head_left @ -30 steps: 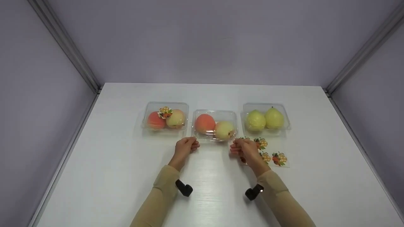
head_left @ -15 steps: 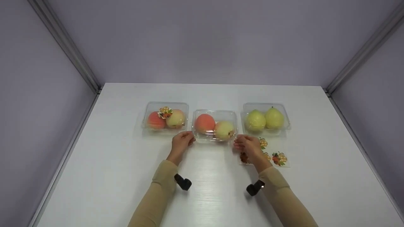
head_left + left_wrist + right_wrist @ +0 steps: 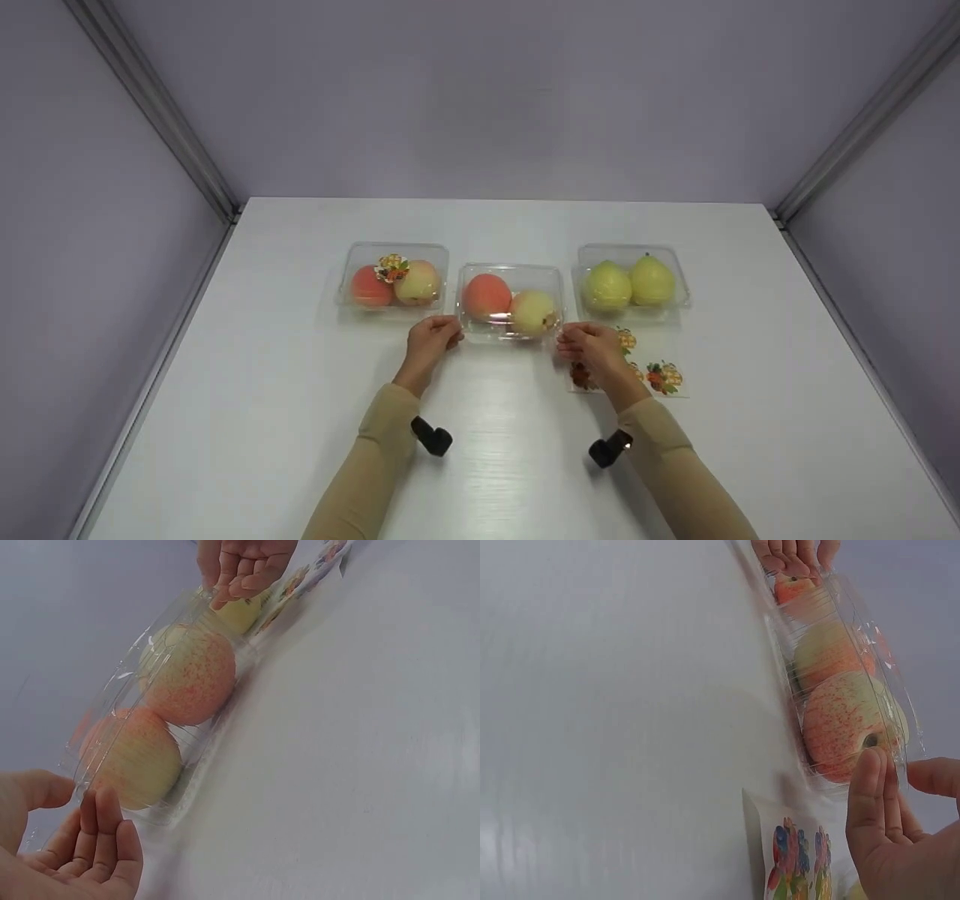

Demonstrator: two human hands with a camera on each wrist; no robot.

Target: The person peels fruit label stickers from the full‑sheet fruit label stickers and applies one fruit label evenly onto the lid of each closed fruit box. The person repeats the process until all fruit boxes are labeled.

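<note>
A clear plastic clamshell box point(image 3: 510, 271) with two apples inside, one red point(image 3: 487, 295) and one pale point(image 3: 533, 312), sits lidded in the middle of the table. My left hand point(image 3: 433, 341) pinches its front left corner; the left wrist view shows thumb and fingers point(image 3: 106, 816) on either side of the rim. At the front right corner my right hand point(image 3: 592, 346) pinches the rim the same way, thumb point(image 3: 933, 775) opposite the fingers. Partly under my right hand lies a sheet of fruit-print stickers point(image 3: 664, 378).
To the left stands another clear box point(image 3: 357, 259) with two apples and a sticker point(image 3: 392, 268) on its lid. A third box point(image 3: 592, 255), holding two yellow-green pears point(image 3: 652, 281), stands to the right. Walls rise behind and beside the white table point(image 3: 300, 420).
Both hands have moved outward and slightly away from me onto the middle box's front corners. That box has shifted very slightly towards me.
</note>
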